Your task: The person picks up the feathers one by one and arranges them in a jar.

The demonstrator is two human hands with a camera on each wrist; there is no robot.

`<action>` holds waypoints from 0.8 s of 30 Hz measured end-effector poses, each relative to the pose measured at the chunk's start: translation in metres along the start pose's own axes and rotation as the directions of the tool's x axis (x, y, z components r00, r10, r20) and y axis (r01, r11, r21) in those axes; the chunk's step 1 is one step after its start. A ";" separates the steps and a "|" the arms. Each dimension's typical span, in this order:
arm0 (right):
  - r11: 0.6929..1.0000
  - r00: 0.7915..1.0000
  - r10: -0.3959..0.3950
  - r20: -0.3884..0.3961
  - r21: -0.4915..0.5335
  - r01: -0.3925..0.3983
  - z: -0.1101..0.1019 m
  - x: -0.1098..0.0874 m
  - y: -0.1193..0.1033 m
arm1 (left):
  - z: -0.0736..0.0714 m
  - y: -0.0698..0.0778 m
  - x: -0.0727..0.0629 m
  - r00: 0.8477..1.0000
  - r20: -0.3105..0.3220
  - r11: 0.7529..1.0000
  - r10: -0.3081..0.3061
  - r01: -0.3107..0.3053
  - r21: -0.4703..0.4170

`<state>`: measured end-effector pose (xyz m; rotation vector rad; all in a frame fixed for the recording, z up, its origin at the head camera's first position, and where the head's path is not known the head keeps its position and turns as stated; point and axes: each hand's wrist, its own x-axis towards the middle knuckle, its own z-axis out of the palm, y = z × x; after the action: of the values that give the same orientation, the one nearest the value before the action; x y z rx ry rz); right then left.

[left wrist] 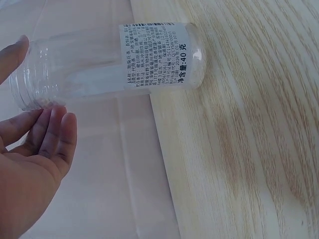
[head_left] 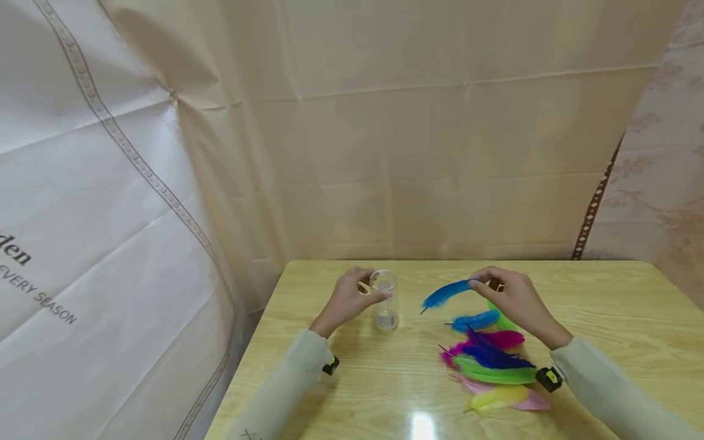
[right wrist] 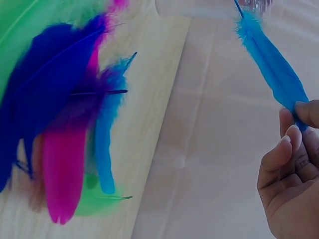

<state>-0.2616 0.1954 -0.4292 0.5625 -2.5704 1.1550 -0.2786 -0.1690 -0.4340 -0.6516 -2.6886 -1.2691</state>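
Observation:
A clear plastic jar (head_left: pixel 386 305) without a lid stands upright on the table, with a printed label (left wrist: pixel 157 55) near its base. My left hand (head_left: pixel 349 298) grips it around the threaded neck, thumb on one side and fingers on the other. Between thumb and fingertips, my right hand (head_left: pixel 511 299) pinches a blue feather (head_left: pixel 447 294) by its soft tip. The quill end points down and left, toward the jar. Below that hand lies a second blue feather (head_left: pixel 475 321), at the far end of the loose feather pile.
Several feathers overlap on the wooden table (head_left: pixel 352 397) at the right: magenta (head_left: pixel 508 338), dark blue (head_left: pixel 489 354), green (head_left: pixel 495 373), yellow (head_left: pixel 497 398) and pink (head_left: pixel 533 401). A beige cloth (head_left: pixel 418 153) hangs behind the table's far edge, and a white printed cloth (head_left: pixel 99 244) hangs at the left.

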 end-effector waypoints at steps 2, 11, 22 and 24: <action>1.000 1.000 0.004 0.000 0.004 -0.004 -0.001 0.003 -0.002 | 0.000 0.002 0.001 1.000 0.001 1.000 0.003 -0.003 0.001; 1.000 1.000 0.010 -0.010 0.028 -0.010 0.000 0.013 -0.012 | 0.000 0.004 0.001 1.000 -0.003 1.000 0.010 -0.010 0.011; 0.997 0.998 -0.034 -0.049 0.065 0.037 0.004 0.026 -0.018 | 0.003 0.005 -0.003 1.000 -0.001 1.000 0.012 -0.012 0.013; 0.996 0.998 -0.039 -0.054 0.080 0.044 0.005 0.028 -0.020 | 0.004 0.006 -0.004 1.000 0.002 1.000 0.013 -0.013 0.010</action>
<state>-0.2777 0.1730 -0.4081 0.5928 -2.4652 1.2482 -0.2723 -0.1640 -0.4328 -0.6682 -2.6861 -1.2512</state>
